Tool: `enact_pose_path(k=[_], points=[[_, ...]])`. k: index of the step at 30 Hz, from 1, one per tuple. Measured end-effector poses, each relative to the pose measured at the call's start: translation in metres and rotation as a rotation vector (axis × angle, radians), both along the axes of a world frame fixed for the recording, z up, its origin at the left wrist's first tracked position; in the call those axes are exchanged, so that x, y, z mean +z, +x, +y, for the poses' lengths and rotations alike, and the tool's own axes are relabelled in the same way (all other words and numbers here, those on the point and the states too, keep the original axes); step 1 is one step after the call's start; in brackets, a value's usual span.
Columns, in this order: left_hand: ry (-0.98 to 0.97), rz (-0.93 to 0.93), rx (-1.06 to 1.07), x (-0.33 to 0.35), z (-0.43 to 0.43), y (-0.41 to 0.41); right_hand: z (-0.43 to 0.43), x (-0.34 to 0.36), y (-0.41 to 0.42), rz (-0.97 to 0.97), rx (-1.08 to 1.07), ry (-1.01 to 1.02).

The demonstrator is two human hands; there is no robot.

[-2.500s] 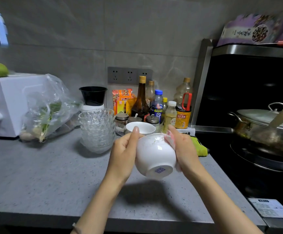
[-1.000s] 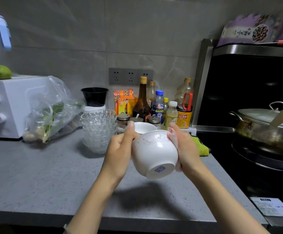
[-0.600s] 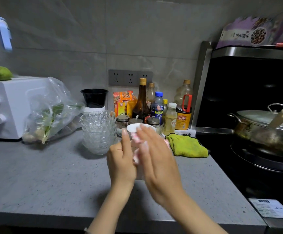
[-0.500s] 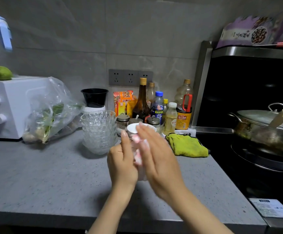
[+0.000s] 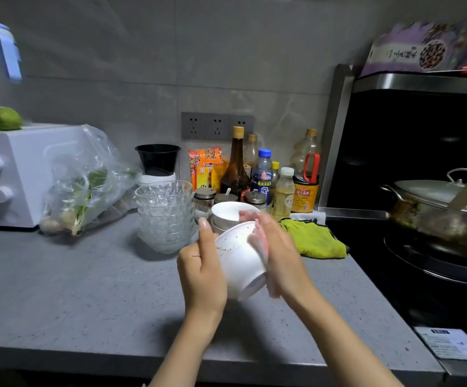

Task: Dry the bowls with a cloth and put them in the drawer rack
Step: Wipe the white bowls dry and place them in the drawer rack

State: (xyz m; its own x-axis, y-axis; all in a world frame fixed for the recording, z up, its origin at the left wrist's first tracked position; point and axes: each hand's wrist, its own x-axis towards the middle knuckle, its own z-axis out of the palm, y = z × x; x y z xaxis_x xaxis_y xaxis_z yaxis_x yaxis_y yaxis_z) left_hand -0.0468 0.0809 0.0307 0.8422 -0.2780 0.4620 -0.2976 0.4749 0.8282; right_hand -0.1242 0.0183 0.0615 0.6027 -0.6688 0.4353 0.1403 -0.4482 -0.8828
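Two hands are on one white bowl [image 5: 237,261], held up in the air over the grey countertop [image 5: 73,289], not resting on it. The bowl is tipped so its foot ring points down towards the camera and its mouth faces away. The left hand [image 5: 201,272] grips the bowl's left side, fingers curled round behind and the thumb sticking up along the rim. The right hand [image 5: 282,255] is cupped over the right side with a pink cloth [image 5: 260,244] squashed between palm and bowl, and a bit of the cloth hangs out below the hand. There are small brownish specks on the bowl's outer wall near the rim.

Just behind it, another white bowl [image 5: 228,212] sits upright on the counter, on top of something I can't make out. To the left of that is a stack of clear glass bowls [image 5: 165,213]. A green rag [image 5: 313,238] lies crumpled to the right, near the stove edge. Sauce bottles [image 5: 236,166] crowd the back wall under the sockets. Far left there's a bag of greens [image 5: 87,185] leaning on a white appliance [image 5: 11,169], and a lidded pot [image 5: 444,208] is on the hob at right.
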Motion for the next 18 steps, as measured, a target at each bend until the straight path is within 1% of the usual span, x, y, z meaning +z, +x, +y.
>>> enact_pose_path(k=[2, 3, 5, 7, 8, 9, 12, 15, 16, 17, 18], points=[[-0.045, 0.073, -0.030, 0.002, 0.003, 0.002, -0.002, 0.001, -0.005, 0.024, 0.056, 0.204], [-0.064, 0.102, -0.038, 0.002, 0.004, 0.002, -0.002, 0.000, -0.008, 0.031, 0.070, 0.273], [-0.084, 0.159, -0.073, 0.002, 0.006, 0.001, 0.000, 0.003, -0.011, 0.030, 0.043, 0.315], [-0.058, 0.170, -0.124, -0.001, 0.008, 0.005, 0.001, 0.010, -0.011, 0.037, -0.013, 0.261], [-0.022, 0.139, -0.157, -0.002, 0.009, 0.010, -0.002, 0.011, -0.011, 0.046, -0.037, 0.231], [0.028, 0.089, -0.193, -0.002, 0.010, 0.015, -0.004, 0.013, -0.011, 0.059, -0.055, 0.193], [0.172, -0.105, -0.251, 0.005, 0.010, 0.028, -0.011, 0.012, -0.006, 0.111, -0.093, -0.019], [0.317, -0.384, -0.140, 0.014, 0.004, 0.025, -0.017, 0.003, 0.003, 0.156, -0.187, -0.318], [0.341, -0.458, -0.077, 0.014, 0.002, 0.023, -0.017, 0.002, 0.005, 0.146, -0.205, -0.371], [0.339, -0.489, -0.030, 0.014, 0.000, 0.021, -0.017, 0.000, 0.006, 0.110, -0.204, -0.391], [0.318, -0.471, -0.014, 0.013, 0.000, 0.019, -0.014, -0.001, 0.006, 0.061, -0.191, -0.384]])
